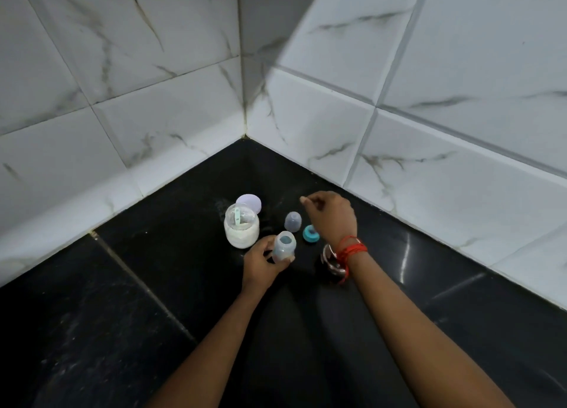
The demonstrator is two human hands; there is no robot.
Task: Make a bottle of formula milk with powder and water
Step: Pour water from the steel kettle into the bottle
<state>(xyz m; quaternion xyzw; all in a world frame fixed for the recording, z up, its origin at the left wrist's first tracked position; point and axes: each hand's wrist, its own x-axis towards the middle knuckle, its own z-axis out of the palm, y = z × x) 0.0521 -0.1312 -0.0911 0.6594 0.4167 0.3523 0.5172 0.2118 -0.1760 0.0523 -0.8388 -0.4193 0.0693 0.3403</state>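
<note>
Bare forearms, sleeveless; red thread bracelet point(352, 249) wraps the right wrist.

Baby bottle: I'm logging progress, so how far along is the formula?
Done: the baby bottle is open, its teal ring and clear cap lying on the black counter; the powder jar is uncapped, scoop inside. In hand: the left hand steadies the bottle; the right hand hovers, seemingly empty. Left: powder and water not visibly added, closing, mixing.

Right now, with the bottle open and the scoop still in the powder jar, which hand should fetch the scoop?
Right. The left hand is holding the baby bottle upright, while the right hand hovers free above the counter. The scoop sits in the open powder jar, probably a short reach across.
</note>
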